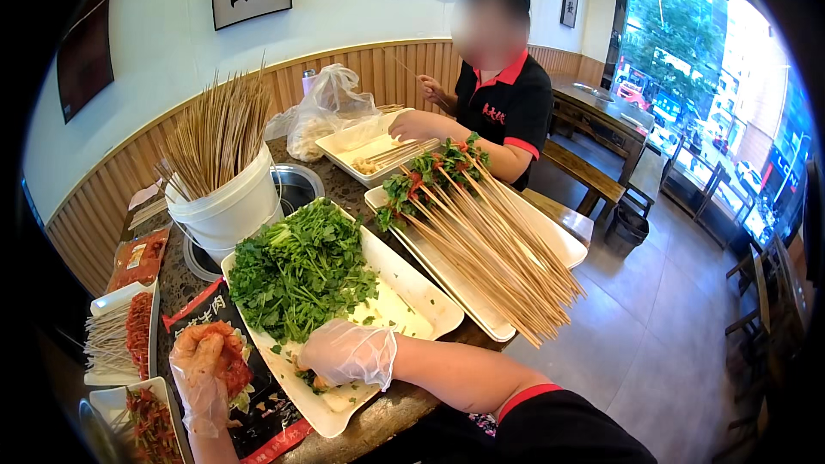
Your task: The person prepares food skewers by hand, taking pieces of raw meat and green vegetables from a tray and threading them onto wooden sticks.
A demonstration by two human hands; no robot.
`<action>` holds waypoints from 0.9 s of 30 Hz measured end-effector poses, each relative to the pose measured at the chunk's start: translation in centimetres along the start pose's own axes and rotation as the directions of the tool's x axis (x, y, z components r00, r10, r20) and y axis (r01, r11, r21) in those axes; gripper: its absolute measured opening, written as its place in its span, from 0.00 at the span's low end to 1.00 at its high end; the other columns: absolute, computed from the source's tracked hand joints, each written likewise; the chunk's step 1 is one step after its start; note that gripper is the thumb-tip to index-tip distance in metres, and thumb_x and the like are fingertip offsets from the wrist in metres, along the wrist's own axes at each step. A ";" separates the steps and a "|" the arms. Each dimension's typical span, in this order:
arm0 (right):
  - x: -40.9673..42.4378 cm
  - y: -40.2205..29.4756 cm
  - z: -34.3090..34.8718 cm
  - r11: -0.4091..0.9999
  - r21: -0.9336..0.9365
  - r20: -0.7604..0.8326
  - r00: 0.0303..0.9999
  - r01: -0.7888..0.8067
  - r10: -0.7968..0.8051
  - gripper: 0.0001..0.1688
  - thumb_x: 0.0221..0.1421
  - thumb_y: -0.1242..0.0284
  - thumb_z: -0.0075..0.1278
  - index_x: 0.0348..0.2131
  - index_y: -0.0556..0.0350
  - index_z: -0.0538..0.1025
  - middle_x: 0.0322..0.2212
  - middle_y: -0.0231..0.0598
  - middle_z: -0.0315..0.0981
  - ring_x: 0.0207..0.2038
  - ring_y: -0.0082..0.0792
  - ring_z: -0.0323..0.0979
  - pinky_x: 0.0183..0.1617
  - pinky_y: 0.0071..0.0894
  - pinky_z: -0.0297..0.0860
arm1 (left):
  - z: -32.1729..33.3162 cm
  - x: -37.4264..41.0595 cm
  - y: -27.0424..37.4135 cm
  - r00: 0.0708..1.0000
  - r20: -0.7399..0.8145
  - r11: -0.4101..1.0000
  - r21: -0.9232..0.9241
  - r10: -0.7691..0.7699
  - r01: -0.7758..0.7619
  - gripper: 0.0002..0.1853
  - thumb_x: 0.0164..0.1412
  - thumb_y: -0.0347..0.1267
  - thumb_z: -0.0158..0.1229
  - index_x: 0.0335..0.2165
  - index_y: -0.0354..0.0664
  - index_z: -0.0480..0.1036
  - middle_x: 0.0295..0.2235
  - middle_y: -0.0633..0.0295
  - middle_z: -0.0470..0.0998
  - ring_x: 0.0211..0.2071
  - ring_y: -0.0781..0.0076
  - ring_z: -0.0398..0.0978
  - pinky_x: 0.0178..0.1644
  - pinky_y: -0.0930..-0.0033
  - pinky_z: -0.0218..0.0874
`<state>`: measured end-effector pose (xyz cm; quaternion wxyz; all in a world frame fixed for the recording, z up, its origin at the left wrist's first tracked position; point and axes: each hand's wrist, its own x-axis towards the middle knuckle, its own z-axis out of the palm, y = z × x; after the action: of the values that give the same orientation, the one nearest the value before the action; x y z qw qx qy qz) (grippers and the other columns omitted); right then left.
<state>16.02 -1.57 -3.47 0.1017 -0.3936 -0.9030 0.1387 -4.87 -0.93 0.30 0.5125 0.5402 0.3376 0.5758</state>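
Note:
My left hand (201,367), in a clear plastic glove stained red, holds a slice of red marinated raw meat (236,370). Beneath it lies a black printed food bag (261,415) with red edges. In a similar glove, my right hand (348,353) is down in the near end of a white tray (412,299), its fingers closed over a small bunch of coriander (312,380); the fingertips are partly hidden. A large heap of coriander (296,264) fills the far left part of that tray. Loose leaves are scattered over its bottom.
Bamboo skewers (213,135) stand in a white bucket (225,206). Filled skewers (490,238) overhang a second tray (567,248). Opposite, a co-worker (503,90) holds a skewer beside another tray (335,142). Trays with skewered food (138,335) and chopped red-green food (151,425) are at left.

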 end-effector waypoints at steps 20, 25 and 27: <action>-0.6 -0.6 -1.0 0.999 0.039 0.063 0.998 0.018 -0.020 0.15 0.34 0.72 0.54 0.28 0.59 0.76 0.19 0.48 0.71 0.24 0.48 0.71 0.26 0.39 0.67 | 0.0 -0.4 0.3 0.999 -0.039 1.000 0.024 0.003 -0.002 0.08 0.53 0.28 0.53 0.31 0.32 0.69 0.27 0.58 0.72 0.27 0.74 0.71 0.32 0.75 0.66; -0.3 -0.7 -1.2 1.000 0.012 0.157 0.987 -0.013 0.011 0.15 0.29 0.76 0.51 0.26 0.60 0.75 0.19 0.48 0.71 0.23 0.48 0.70 0.26 0.40 0.66 | -0.1 -0.3 0.3 0.999 -0.029 1.000 0.024 0.018 -0.017 0.08 0.53 0.28 0.53 0.31 0.32 0.69 0.26 0.57 0.72 0.26 0.74 0.70 0.31 0.75 0.65; -0.2 -0.4 -0.8 0.999 0.025 0.130 0.991 0.027 -0.030 0.13 0.29 0.75 0.52 0.24 0.60 0.75 0.18 0.48 0.70 0.23 0.48 0.70 0.26 0.40 0.66 | -0.1 -0.4 0.2 0.999 -0.032 1.000 0.021 0.023 -0.022 0.08 0.53 0.28 0.53 0.31 0.32 0.68 0.26 0.57 0.72 0.26 0.73 0.70 0.31 0.75 0.65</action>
<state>16.12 -1.86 -2.55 0.0489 -0.3698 -0.9116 0.1729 -5.06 -1.32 0.40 0.4948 0.5401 0.3457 0.5865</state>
